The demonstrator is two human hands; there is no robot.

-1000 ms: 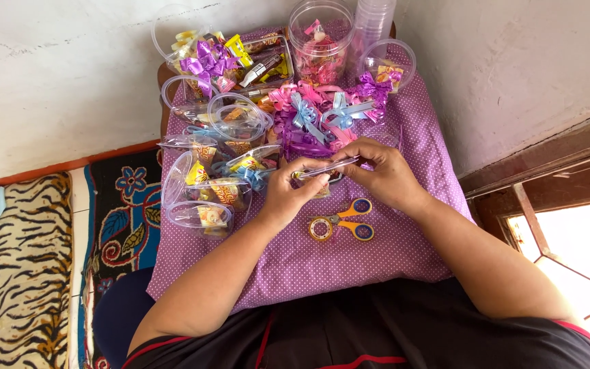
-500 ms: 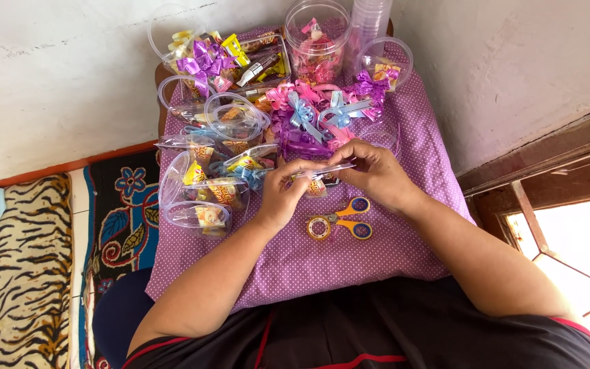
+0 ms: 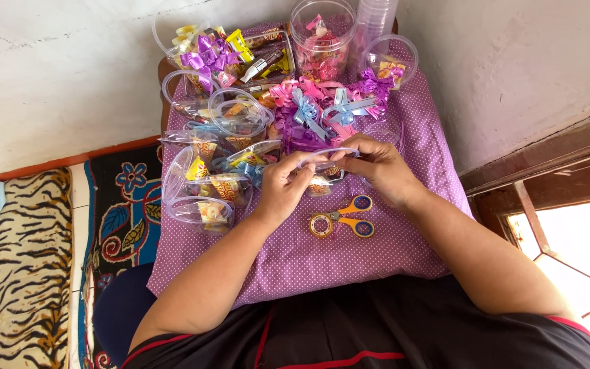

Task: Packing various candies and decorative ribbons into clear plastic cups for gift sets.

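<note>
A seated person bends both forearms inward over a small table draped in a purple dotted cloth (image 3: 349, 263); the left hand (image 3: 283, 188) and the right hand (image 3: 377, 167) meet at the centre of the tabletop, both closed on a clear plastic container (image 3: 326, 164) holding wrapped sweets; the left hand's fingers curl around the container's edge at 9 o'clock, knuckles raised and wrist angled up from the lower left; the right hand grips the edge at 3 o'clock, fingers bent over the rim, its forearm running down to the lower right corner; the container sits between the two hands, just above the cloth.

Just below the hands, at 6 o'clock, lie orange-and-blue scissors (image 3: 351, 217) beside a small roll of tape (image 3: 321, 227), both flat on the cloth and apart from the hands; at 9 o'clock of the left hand stands a cluster of filled clear cups (image 3: 206, 191); at 12 o'clock a heap of pink, blue and purple ribbon bows (image 3: 322, 109) spreads across the table; beyond it, at the far edge against the white wall, stand a round clear jar (image 3: 321, 37) of sweets and a stack of empty cups (image 3: 375, 17); a tiger-striped mat (image 3: 15, 273) covers the floor at 8 o'clock.
</note>
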